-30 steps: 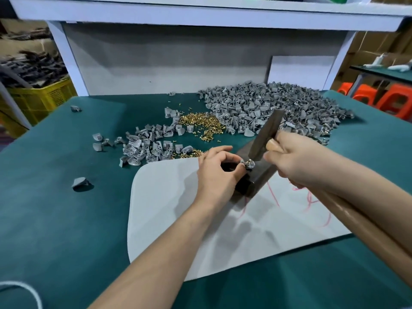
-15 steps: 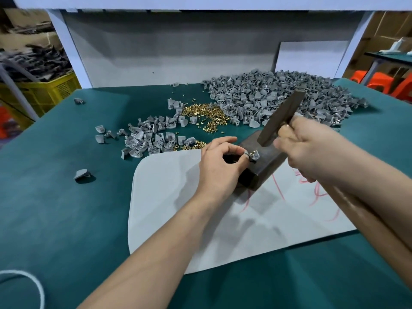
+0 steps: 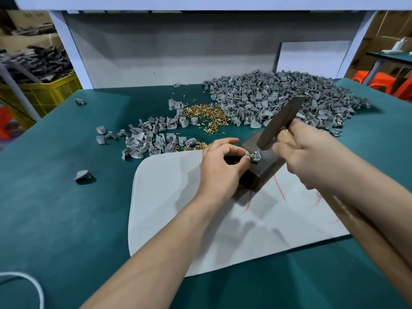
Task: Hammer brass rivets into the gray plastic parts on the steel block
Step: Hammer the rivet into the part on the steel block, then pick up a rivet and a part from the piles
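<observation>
**Rivet Lined Up Under the Hammer**

The left hand (image 3: 223,166) is pinching a small gray plastic part (image 3: 254,157) between thumb and fingertips and steadying it on top of the steel block (image 3: 265,172). A brass rivet (image 3: 253,154) is showing in the part. The right hand (image 3: 305,152) is gripping a hammer (image 3: 281,123) close under its head, which is hanging tilted just above and behind the part.

The part is looking light and stiff. It is likely to skip off the smooth steel unless held by its outer edge, with fingers off the rivet. The rivet is tiny, shiny and probably quick to tip.

The block is sitting on a white mat (image 3: 178,208) on the green table (image 3: 66,219). Beyond it, loose rivets (image 3: 207,117) and a large heap of gray parts (image 3: 278,101) are lying.
</observation>
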{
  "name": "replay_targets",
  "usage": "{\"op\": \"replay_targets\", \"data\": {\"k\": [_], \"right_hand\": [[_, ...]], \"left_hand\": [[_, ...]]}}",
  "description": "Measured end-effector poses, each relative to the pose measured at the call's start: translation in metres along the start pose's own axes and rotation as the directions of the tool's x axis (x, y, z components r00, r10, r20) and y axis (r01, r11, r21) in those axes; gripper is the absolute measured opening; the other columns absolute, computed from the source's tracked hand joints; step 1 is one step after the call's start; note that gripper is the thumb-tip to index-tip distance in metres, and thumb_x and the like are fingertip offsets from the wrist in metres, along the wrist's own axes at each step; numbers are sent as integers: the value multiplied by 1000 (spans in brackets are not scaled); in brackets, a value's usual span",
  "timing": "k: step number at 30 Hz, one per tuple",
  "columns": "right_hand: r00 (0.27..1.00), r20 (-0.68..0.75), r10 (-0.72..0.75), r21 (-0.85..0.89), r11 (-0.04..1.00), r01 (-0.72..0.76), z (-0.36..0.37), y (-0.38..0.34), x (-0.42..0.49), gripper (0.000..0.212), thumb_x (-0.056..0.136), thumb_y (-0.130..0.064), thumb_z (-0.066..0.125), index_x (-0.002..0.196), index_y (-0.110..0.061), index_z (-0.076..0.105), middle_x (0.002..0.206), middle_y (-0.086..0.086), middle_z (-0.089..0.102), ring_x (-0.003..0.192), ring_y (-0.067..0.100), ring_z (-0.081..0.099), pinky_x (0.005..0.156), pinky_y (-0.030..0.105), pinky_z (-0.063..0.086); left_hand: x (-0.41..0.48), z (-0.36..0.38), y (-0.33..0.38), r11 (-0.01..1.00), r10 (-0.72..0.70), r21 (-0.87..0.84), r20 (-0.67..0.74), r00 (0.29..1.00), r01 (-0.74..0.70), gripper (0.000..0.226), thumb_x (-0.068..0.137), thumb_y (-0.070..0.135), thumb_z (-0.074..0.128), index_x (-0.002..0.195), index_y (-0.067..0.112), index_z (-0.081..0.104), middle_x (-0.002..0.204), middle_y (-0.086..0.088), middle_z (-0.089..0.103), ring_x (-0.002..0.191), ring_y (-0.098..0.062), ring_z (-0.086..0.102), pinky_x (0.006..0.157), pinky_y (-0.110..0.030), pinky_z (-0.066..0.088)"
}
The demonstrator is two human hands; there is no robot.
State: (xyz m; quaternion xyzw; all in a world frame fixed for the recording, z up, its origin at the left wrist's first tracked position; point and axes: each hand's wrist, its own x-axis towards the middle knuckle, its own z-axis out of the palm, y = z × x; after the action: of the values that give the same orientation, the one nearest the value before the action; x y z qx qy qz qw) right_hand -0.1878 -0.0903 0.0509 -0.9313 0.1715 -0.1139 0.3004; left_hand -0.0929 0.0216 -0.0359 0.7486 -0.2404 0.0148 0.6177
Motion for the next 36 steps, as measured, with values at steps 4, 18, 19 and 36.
{"op": "replay_targets", "data": {"k": [4,18,19,36], "right_hand": [[996,-79,-49,-15,999,48,-3,-4,1,8,94,-20,46,97,-12,46,64,-1,43,57,19,44,45,26,36],[992,109,70,-267,963,-38,0,-15,21,30,97,-15,39,67,-16,31,74,5,40,63,24,44,32,14,35],[994,82,66,-228,973,-46,-5,-15,21,28,96,-16,41,69,-15,34,72,6,42,57,23,45,27,15,30],[929,323,180,718,592,-365,-25,35,50,31,97,-18,39,66,-14,33,34,-3,25,23,8,23,33,10,20]], "left_hand": [[0,0,-2,1000,-2,-20,2,1000,3,24,78,11,75,69,31,65,108,17,59,118,-15,51,103,-43,39],[-1,-1,-2,1000,-2,-6,7,1000,2,24,79,11,75,71,31,66,111,15,60,118,-14,51,102,-42,40],[-1,-2,-1,1000,-6,-12,9,1000,6,24,79,11,75,70,32,66,111,16,60,118,-13,51,102,-42,40],[-6,-3,3,990,-87,-114,-11,996,85,19,79,12,74,67,27,72,114,24,60,119,-4,49,106,-37,38]]}}
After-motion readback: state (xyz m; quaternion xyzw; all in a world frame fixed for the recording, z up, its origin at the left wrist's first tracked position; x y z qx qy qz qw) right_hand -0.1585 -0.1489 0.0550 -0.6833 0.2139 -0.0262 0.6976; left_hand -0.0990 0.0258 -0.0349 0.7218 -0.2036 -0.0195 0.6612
